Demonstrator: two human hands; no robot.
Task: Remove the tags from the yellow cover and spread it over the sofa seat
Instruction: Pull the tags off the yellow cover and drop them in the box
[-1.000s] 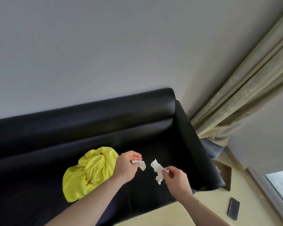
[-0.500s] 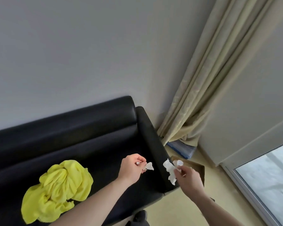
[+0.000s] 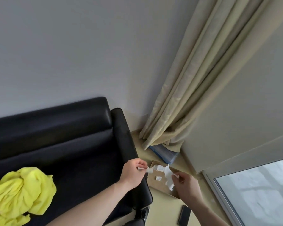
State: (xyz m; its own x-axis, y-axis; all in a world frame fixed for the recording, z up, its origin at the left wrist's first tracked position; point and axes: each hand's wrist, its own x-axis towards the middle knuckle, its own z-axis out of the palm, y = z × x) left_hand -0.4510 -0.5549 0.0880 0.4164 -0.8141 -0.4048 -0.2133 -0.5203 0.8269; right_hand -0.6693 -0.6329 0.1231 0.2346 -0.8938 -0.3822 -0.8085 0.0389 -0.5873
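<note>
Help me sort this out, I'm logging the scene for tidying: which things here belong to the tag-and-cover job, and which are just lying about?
Part of the job:
yellow cover, bunched on the sofa seat
white tag pieces, one in the left hand, one in the right hand
cardboard box with a white scrap inside

Just lying about:
dark phone-like slab on the floor
curtain
blue-edged bag under it

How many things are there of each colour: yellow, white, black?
Yellow: 1, the yellow cover.
White: 3 paper tag pieces, one in the left hand, one in the right hand, one in the cardboard box.
Black: 2, the sofa and a flat black object on the floor.
Total: 6.
</note>
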